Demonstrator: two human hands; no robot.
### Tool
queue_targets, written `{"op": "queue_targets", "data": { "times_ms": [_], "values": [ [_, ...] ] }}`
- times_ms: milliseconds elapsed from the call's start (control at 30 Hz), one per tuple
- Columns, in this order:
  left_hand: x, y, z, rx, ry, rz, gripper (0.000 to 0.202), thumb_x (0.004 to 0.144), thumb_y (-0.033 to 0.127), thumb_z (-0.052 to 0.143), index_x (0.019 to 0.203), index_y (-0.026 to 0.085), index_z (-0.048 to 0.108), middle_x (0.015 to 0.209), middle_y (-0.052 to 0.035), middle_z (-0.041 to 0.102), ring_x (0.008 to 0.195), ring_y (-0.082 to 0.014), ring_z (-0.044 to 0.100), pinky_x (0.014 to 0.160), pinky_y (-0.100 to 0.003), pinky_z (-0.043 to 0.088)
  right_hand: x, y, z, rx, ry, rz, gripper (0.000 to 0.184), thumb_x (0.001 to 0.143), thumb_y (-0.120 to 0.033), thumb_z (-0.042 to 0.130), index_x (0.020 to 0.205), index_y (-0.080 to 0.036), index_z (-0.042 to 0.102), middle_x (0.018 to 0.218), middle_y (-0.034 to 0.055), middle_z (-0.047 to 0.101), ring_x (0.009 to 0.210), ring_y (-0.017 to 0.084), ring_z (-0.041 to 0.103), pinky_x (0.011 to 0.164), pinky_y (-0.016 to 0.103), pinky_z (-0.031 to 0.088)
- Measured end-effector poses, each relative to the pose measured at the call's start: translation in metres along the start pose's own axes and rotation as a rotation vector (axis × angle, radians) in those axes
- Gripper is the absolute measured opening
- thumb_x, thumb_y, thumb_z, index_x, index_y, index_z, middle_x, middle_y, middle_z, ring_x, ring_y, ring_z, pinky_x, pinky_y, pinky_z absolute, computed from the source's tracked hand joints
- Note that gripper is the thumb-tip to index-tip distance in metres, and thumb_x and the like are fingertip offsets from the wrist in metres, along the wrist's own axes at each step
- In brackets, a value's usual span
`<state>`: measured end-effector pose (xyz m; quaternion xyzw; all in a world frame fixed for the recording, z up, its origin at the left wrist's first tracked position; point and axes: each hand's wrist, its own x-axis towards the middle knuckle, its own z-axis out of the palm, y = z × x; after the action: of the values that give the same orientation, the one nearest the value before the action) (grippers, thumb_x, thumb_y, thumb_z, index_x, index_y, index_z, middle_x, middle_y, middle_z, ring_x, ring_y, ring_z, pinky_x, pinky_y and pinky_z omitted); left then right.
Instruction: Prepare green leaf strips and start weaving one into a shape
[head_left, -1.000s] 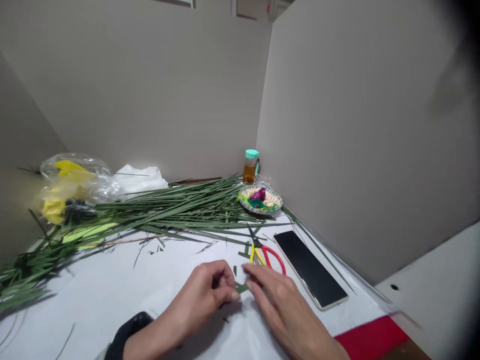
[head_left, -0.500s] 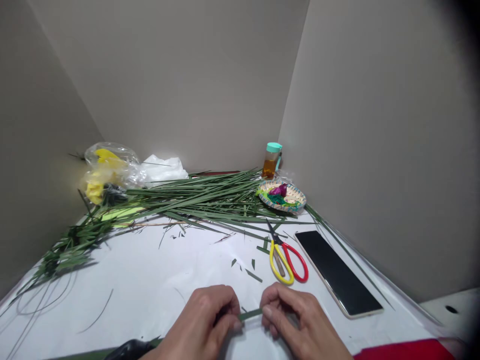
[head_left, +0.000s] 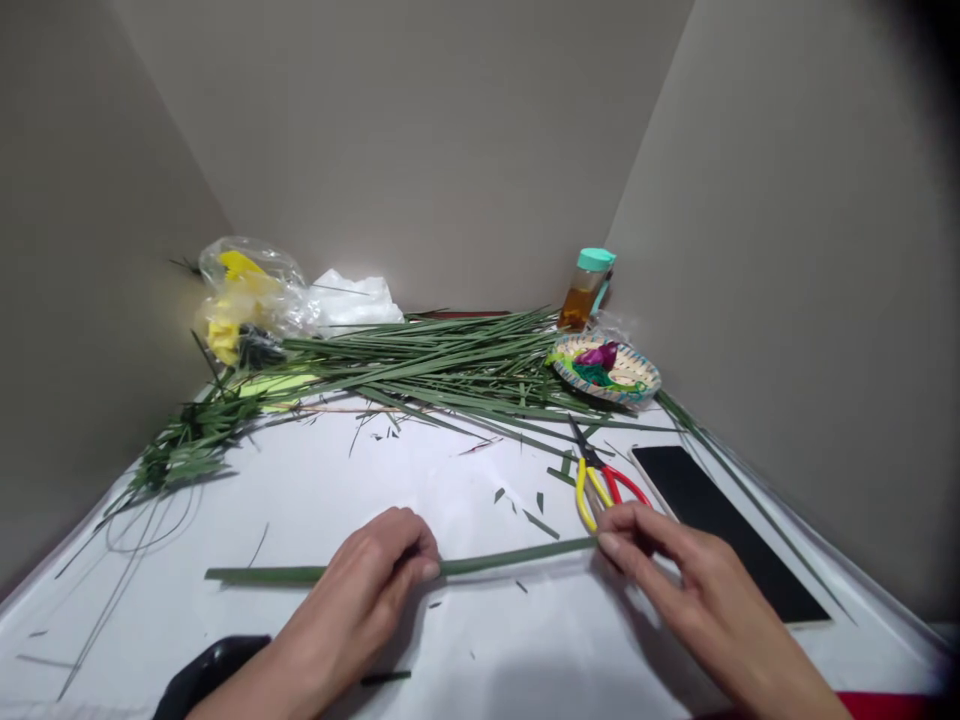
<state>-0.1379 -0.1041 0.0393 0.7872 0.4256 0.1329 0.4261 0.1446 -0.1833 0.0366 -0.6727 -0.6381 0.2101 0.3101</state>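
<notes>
A long green leaf strip [head_left: 510,560] is stretched across the front of the white-covered table. My left hand [head_left: 379,570] pinches it near the middle, and its wider end sticks out to the left of that hand. Its right end is pinched between the thumb and fingers of my right hand [head_left: 660,560]. Scissors [head_left: 592,475] with one yellow and one red handle lie just beyond my right hand, which partly hides the handles. Small green offcuts [head_left: 541,524] are scattered beyond the strip.
A heap of long green leaves [head_left: 420,365] spans the back. Behind it are a plastic bag with yellow contents [head_left: 247,290], a white bag [head_left: 352,303] and a teal-lidded jar [head_left: 581,295]. A small woven basket [head_left: 646,385] stands at right, near a black-screened phone [head_left: 727,530].
My hands have moved apart, and a much longer stretch of the leaf strip now shows between them. My right hand has shifted right, up to the scissors. The view has shifted too.
</notes>
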Motion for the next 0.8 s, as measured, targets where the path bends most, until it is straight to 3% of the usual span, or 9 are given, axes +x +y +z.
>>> {"op": "queue_targets", "data": {
  "times_ms": [67,133,200,267,400,500,633,800],
  "values": [
    [0.003,0.004,-0.003,-0.029,0.01,-0.014,0.02,0.093,0.031,0.044,0.078,0.02,0.053,0.08,0.0,0.056,0.075,-0.0173,0.048,0.067,-0.028,0.032,0.006,-0.011,0.0,-0.174,0.17,-0.226,0.015,0.094,-0.026,0.048,0.095,-0.02,0.061,0.095,0.0066,0.068,0.09,0.021,0.062,0.08,0.034,0.047],
    [0.006,0.008,-0.005,-0.057,0.014,-0.021,0.02,0.092,0.03,0.047,0.076,0.02,0.054,0.077,0.0006,0.056,0.074,-0.0169,0.048,0.067,-0.027,0.033,0.01,-0.027,0.002,-0.324,0.298,-0.446,0.019,0.092,-0.016,0.05,0.108,-0.017,0.06,0.113,0.0117,0.064,0.107,0.026,0.055,0.093,0.043,0.041],
    [0.008,0.011,-0.007,-0.077,0.023,-0.011,0.019,0.09,0.028,0.048,0.074,0.019,0.055,0.075,0.0013,0.057,0.074,-0.0163,0.049,0.067,-0.026,0.034,0.013,-0.045,0.007,-0.414,0.314,-0.579,0.024,0.089,-0.008,0.051,0.111,-0.014,0.059,0.119,0.0145,0.062,0.108,0.028,0.051,0.094,0.047,0.036],
    [0.008,0.013,-0.007,-0.106,0.044,0.027,0.018,0.09,0.026,0.05,0.075,0.019,0.056,0.076,0.0022,0.058,0.075,-0.0153,0.051,0.069,-0.025,0.035,0.017,-0.06,0.016,-0.395,0.233,-0.652,0.025,0.087,-0.003,0.049,0.107,-0.013,0.061,0.115,0.0128,0.064,0.102,0.026,0.052,0.091,0.044,0.036],
    [0.006,0.017,-0.008,-0.165,0.1,0.103,0.017,0.09,0.024,0.053,0.075,0.02,0.059,0.077,0.004,0.06,0.076,-0.0132,0.053,0.07,-0.023,0.037,0.026,-0.072,0.031,-0.292,-0.048,-0.643,0.026,0.085,0.002,0.047,0.095,-0.016,0.062,0.089,0.0046,0.064,0.081,0.019,0.051,0.075,0.034,0.038],
    [0.005,0.021,-0.012,-0.185,0.096,0.121,0.018,0.091,0.023,0.052,0.077,0.021,0.063,0.079,0.0041,0.063,0.078,-0.0126,0.055,0.073,-0.022,0.038,0.03,-0.072,0.033,-0.261,-0.168,-0.608,0.024,0.088,-0.001,0.046,0.096,-0.018,0.06,0.087,0.0033,0.061,0.08,0.019,0.049,0.073,0.032,0.038],
    [0.004,0.022,-0.022,-0.26,0.012,0.087,0.016,0.091,0.022,0.051,0.084,0.021,0.066,0.082,0.004,0.064,0.079,-0.0124,0.055,0.071,-0.021,0.038,0.032,-0.073,0.027,-0.183,-0.206,-0.629,0.025,0.091,-0.002,0.044,0.105,-0.018,0.057,0.092,0.0026,0.06,0.083,0.017,0.049,0.074,0.031,0.037],
    [0.002,0.02,-0.03,-0.379,-0.092,0.094,0.009,0.092,0.021,0.051,0.09,0.021,0.059,0.085,0.0028,0.059,0.08,-0.0124,0.052,0.07,-0.021,0.039,0.03,-0.076,0.024,-0.127,-0.152,-0.663,0.026,0.092,-0.002,0.042,0.108,-0.017,0.056,0.087,0.0025,0.059,0.079,0.017,0.049,0.071,0.03,0.038]
  ]
}}
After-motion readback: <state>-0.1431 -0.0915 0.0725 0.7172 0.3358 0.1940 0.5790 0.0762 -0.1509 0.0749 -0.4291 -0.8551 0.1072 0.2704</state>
